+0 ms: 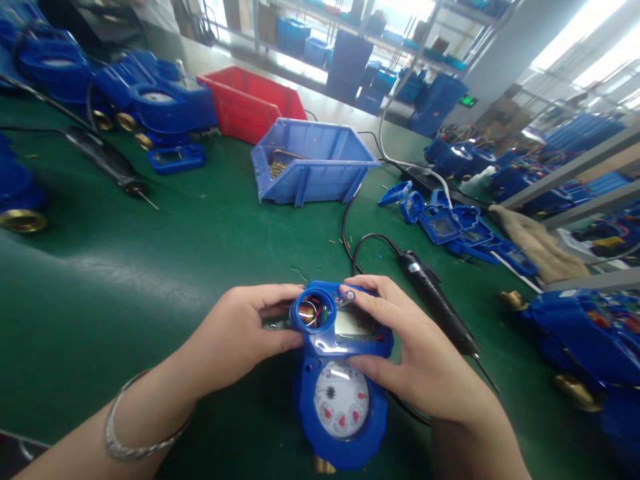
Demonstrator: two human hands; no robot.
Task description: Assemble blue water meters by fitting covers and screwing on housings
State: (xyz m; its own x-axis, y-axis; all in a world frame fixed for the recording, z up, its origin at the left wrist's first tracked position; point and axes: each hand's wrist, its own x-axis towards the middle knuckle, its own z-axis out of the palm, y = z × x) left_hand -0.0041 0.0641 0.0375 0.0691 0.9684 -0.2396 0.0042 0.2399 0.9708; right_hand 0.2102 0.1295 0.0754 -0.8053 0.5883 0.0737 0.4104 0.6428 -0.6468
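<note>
A blue water meter (pixel 343 400) lies on the green table in front of me, its white dial with small red pointers facing up. Above the dial sits its blue housing with a display window and a round opening (pixel 313 312), where coloured wires show inside. My left hand (pixel 245 333) grips the housing's left side, fingers behind and thumb in front. On the right side, my right hand (pixel 400 333) holds the housing between thumb and fingers, the index finger near a small clear part on top. A brass fitting (pixel 324 465) sticks out at the meter's bottom end.
A black electric screwdriver (pixel 437 300) lies close on the right, another (pixel 105 160) at the left. A light-blue bin (pixel 325 177) holds small brass screws, with a red bin (pixel 240 113) behind it. Blue covers (pixel 440 223) and more meters (pixel 150 100) stand around; loose screws lie ahead.
</note>
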